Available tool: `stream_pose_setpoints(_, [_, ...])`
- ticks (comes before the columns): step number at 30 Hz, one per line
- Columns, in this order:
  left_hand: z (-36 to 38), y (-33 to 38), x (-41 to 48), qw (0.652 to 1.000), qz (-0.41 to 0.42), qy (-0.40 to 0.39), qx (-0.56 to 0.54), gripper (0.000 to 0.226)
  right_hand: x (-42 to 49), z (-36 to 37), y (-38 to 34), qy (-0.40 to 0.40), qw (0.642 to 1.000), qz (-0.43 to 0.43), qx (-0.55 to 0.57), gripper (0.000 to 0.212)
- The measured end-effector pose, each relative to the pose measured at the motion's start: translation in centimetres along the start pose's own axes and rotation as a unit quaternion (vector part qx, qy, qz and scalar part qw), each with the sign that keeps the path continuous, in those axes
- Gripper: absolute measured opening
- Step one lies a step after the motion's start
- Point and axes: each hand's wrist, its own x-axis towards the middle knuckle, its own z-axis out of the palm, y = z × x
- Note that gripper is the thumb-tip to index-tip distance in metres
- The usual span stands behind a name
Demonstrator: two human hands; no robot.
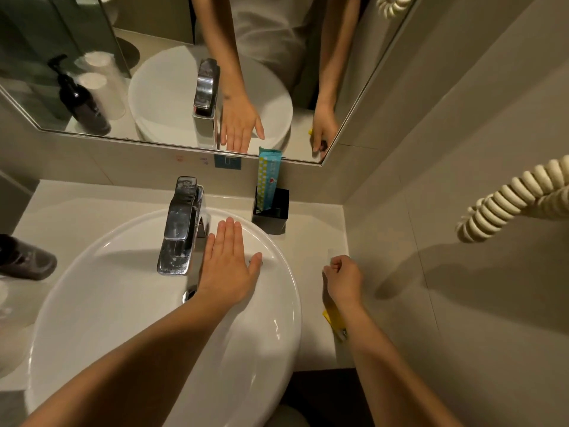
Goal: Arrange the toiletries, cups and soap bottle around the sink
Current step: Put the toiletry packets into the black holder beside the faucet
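At the far left, a dark soap bottle [26, 257] with a grey label is seen on the counter [311, 241], cut off by the frame edge. Two clear cups [103, 87] are shown plainly only in the mirror [154, 26], beside the bottle's reflection. A white oval sink [92, 272] is set mid-counter, with a chrome tap [180, 226] at its back. The left hand [228, 266] is held flat just right of the tap, over the sink's rim, fingers straight and together and nothing held. Behind it, a black holder [272, 212] stands at the wall, with a tall blue-green dotted packet [268, 180] upright inside. The right hand [341, 277] is seen over the counter's right end with fingers curled; whether anything is gripped cannot be told. A yellow packet [332, 317] lies partly hidden under that forearm. A coiled cream cord [505, 201] hangs against the right wall.
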Motion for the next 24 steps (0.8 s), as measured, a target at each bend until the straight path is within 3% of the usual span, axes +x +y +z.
stream_pose_setpoints(8, [-0.1, 0.0, 0.0, 1.0, -0.002, -0.006, 0.0, 0.085, 1.6, 0.2, -0.3, 0.026, 0.996, -0.054, -0.063, 0.021])
stream_pose_setpoints(12, [-0.1, 0.0, 0.0, 1.0, -0.002, -0.006, -0.001, 0.085, 3.7, 0.2, -0.6, 0.006, 0.988, -0.046, -0.147, 0.014])
stream_pose_setpoints(18, [0.0, -0.1, 0.1, 1.0, 0.002, 0.005, -0.01, 0.085, 5.1, 0.4, -2.0, -0.025, 0.976, -0.008, -0.217, 0.027])
stream_pose_setpoints(24, [0.0, -0.1, 0.1, 1.0, 0.004, 0.006, -0.01, 0.085, 5.9, 0.3, -2.1, -0.051, 0.979, 0.019, -0.195, 0.009])
